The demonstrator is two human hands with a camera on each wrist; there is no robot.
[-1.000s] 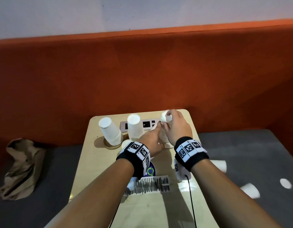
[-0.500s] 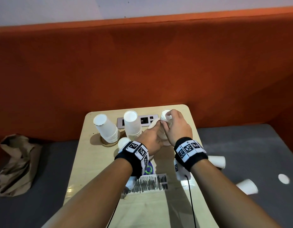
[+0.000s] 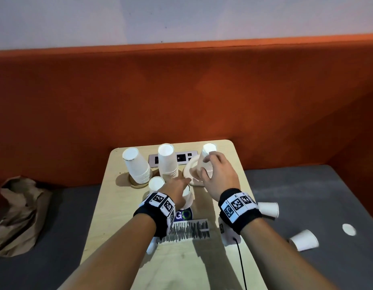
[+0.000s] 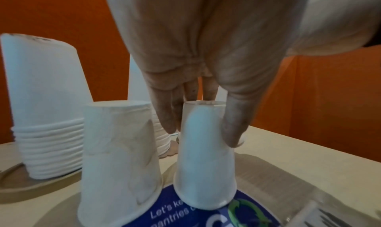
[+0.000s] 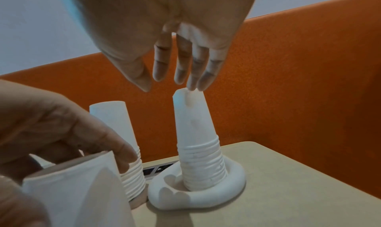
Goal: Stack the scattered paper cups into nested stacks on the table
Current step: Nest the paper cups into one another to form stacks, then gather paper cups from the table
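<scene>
Three nested stacks of upturned white paper cups stand at the table's far end: left stack, middle stack, right stack inside a white ring-shaped dish. My right hand hovers over the right stack with straight, spread fingers; two fingertips touch its top. My left hand pinches a single upturned cup between thumb and fingers, its rim on a blue sticker. Another single upturned cup stands just left of it.
A socket panel is set into the wooden table behind the stacks. Two loose cups and a white disc lie on the grey seat at right. A crumpled brown bag lies at left. An orange backrest rises behind.
Both hands were together on the right stack. My left hand has drawn back toward me and taken a single cup; my right hand has opened and lifted to the stack's top.
</scene>
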